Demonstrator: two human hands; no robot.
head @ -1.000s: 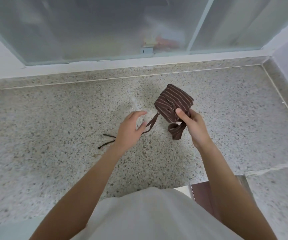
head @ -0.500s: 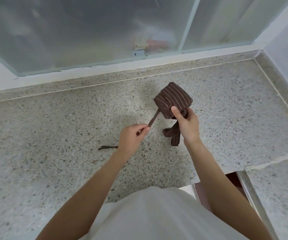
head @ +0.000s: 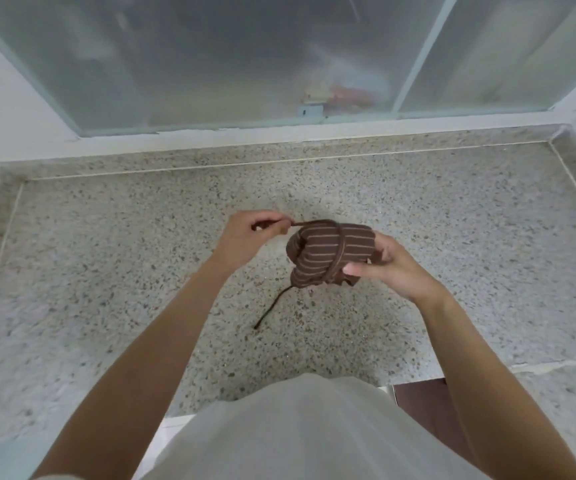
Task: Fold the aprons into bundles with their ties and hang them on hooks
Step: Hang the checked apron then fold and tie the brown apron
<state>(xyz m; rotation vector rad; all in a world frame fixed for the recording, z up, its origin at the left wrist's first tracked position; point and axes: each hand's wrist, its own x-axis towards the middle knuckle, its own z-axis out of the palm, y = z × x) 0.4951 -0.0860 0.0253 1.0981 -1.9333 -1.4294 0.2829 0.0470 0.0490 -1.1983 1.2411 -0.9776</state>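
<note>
Here, left hand (head: 245, 237) pinches tie (head: 339, 249) (bundle (head: 331, 258) in right hand (head: 388, 271)).

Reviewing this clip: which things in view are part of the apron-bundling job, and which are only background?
In the job:
- striped apron bundle, held by the right hand
- tie wrapped over the bundle, its end pinched by the left hand
- loose tie end hanging below

Background:
- speckled counter
- frosted window

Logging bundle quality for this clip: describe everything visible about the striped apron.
The apron is brown cloth with thin pale stripes, folded into a compact rounded bundle held above the speckled counter. One tie wraps across its top; the left hand pinches that tie taut. The right hand grips the bundle's right side. A loose tie end hangs below.
</note>
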